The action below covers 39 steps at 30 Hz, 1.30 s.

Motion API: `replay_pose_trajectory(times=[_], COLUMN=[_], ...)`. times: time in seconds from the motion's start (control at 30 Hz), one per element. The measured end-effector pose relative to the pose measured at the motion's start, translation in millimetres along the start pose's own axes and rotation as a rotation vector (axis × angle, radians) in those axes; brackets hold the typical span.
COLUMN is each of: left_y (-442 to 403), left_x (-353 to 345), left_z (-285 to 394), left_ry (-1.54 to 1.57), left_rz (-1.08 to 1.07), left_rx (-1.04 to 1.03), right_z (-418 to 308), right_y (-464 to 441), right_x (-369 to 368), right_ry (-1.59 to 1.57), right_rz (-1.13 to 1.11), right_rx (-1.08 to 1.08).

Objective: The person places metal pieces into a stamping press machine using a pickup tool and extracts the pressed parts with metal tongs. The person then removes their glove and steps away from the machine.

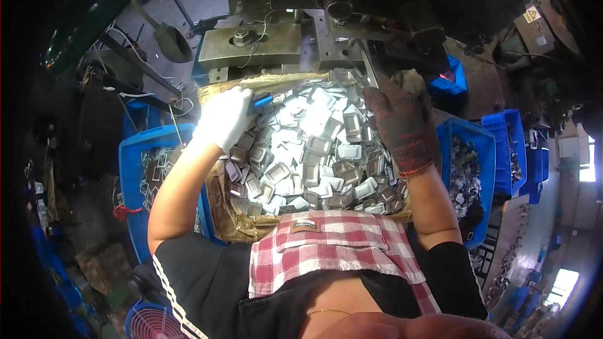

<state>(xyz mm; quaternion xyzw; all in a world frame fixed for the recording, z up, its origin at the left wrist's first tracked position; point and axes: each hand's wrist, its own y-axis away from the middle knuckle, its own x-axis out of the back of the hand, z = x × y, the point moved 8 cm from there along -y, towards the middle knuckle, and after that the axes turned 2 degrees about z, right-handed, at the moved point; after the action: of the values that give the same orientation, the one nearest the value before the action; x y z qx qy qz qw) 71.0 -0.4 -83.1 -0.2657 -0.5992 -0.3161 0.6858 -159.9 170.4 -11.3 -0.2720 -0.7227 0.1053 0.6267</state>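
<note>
My left hand (225,120), in a white glove, is closed around a slim blue tool (262,102) whose end sticks out to the right; its working tip is hard to make out. A heap of small rectangular metal pieces (314,144) with raised rims lies between my hands in a box lined with brown paper (242,229). My right hand (405,122), in a dark, stained glove, is at the heap's right edge, near the machine. Its fingers look curled, and whatever they hold is hidden.
Ahead stands a machine with a heavy metal block (251,47) and a bolt. A blue bin (129,150) of metal parts is on the left, another blue bin (483,144) on the right. A fan (154,323) sits at lower left. Farther right is a blue crate (502,150).
</note>
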Motion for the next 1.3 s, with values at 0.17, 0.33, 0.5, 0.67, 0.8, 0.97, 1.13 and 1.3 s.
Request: replay_pose_trajectory(times=[0.17, 0.33, 0.5, 0.67, 0.8, 0.97, 1.13, 1.3], left_y=[-2, -47, -125, -123, -68, 2, 7, 1], left_x=[7, 43, 52, 53, 46, 32, 1, 8], left_z=[3, 20, 61, 44, 8, 6, -7, -2], left_ry=[0.039, 0.234, 0.023, 0.088, 0.218, 0.018, 0.02, 0.023], left_rz=[0.062, 0.006, -0.182, -0.043, 0.278, 0.06, 0.125, -0.017], left_rx=[0.06, 0.051, -0.012, 0.071, 0.086, -0.025, -0.068, -0.028], right_z=[11, 29, 23, 16, 9, 14, 13, 33], right_y=[-8, 15, 23, 27, 14, 10, 7, 35], right_x=[24, 13, 24, 10, -3, -21, 2, 27], right_ry=[-0.119, -0.74, -0.708, -0.808, -0.787, -0.541, -0.319, -0.204], right_rz=[-0.145, -0.227, -0.165, -0.181, -0.268, -0.275, -0.092, -0.107], right_rx=[-0.321, -0.796, -0.739, -0.893, -0.791, -0.635, -0.473, -0.337])
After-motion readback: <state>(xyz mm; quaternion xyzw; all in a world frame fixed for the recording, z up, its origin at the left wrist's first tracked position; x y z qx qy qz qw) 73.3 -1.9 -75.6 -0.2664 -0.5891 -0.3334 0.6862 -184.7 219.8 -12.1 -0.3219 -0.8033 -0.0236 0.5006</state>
